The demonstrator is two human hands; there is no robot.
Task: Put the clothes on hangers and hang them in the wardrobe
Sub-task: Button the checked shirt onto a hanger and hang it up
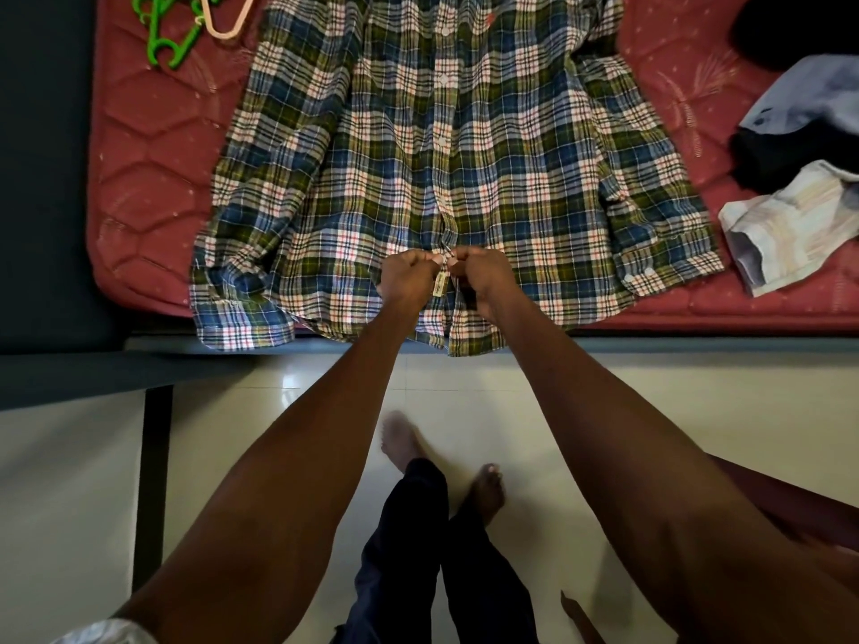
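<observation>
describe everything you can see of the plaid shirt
The shirt is a woven check of blue, green, white and red, soft cotton by the look. It lies flat and front up on the red mattress, sleeves spread to both sides, hem and one cuff hanging over the near edge. A placket with white buttons runs down the middle, fastened as far as shows. Near the hem the left hand and right hand pinch the placket, a small tag between them. The collar is out of frame.
</observation>
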